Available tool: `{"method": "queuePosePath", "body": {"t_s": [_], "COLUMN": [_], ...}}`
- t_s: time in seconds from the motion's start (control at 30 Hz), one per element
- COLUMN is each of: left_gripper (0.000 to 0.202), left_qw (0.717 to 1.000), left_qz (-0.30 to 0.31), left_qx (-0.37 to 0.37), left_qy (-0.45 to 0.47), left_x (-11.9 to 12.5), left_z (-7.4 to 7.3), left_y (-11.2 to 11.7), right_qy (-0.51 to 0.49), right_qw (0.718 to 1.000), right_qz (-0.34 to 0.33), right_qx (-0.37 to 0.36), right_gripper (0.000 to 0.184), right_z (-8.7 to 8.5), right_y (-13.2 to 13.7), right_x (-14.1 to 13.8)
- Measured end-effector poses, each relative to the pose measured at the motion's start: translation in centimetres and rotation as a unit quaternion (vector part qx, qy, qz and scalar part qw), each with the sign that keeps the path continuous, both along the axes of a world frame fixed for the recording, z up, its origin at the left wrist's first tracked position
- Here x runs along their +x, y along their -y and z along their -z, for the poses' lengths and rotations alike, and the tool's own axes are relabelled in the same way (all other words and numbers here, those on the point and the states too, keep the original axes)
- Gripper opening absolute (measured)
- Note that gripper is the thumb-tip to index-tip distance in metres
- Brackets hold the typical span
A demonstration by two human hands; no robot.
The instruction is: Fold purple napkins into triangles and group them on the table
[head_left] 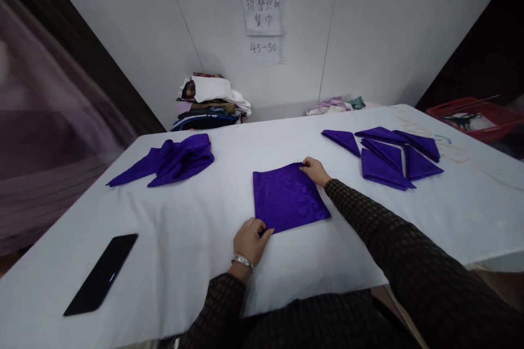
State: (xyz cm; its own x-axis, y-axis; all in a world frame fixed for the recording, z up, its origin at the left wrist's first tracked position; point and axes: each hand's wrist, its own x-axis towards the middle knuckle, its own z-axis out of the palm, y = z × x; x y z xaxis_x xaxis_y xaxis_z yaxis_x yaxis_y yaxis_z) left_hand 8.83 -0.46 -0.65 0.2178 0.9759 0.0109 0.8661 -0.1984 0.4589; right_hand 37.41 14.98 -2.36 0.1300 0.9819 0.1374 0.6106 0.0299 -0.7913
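One white table holds purple napkin beside pale wall.

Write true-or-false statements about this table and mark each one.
1. The left hand touches the near corner of the flat purple napkin. True.
2. The right hand rests on the smartphone. False: it is at the napkin's far corner; the smartphone lies untouched at left.
3. Folded purple triangles lie to the right. True.
4. The heap of unfolded purple napkins sits in the red basket. False: it lies on the white table; the red basket stands off to the right.
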Motion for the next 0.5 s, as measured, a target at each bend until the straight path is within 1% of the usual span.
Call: {"method": "queuePosePath", "body": {"t_s": [0.1, 0.23, 0.4, 0.5], "left_gripper": [0.016, 0.017, 0.018, 0.024], "left_qw": [1.000, 1.000, 1.000, 0.999], "left_qz": [-0.001, 0.000, 0.006, 0.039], "left_qx": [0.004, 0.003, 0.005, 0.032], "left_qy": [0.002, 0.006, 0.003, -0.004], "left_x": [0.0, -0.1, -0.1, -0.1], "left_z": [0.0, 0.0, -0.1, 0.0], "left_y": [0.0, -0.1, 0.0, 0.3], "right_qy": [-0.036, -0.074, -0.132, -0.177], "right_qw": [0.999, 0.996, 0.991, 0.984], "right_qz": [-0.017, -0.036, -0.030, -0.022], "right_qx": [0.022, 0.027, 0.006, -0.019], "right_gripper": [0.013, 0.016, 0.015, 0.015], "right_z": [0.2, 0.0, -0.1, -0.1], "right_y": [0.7, 1.4, 1.3, 0.9], "right_x": [-0.1, -0.3, -0.3, -0.2]}}
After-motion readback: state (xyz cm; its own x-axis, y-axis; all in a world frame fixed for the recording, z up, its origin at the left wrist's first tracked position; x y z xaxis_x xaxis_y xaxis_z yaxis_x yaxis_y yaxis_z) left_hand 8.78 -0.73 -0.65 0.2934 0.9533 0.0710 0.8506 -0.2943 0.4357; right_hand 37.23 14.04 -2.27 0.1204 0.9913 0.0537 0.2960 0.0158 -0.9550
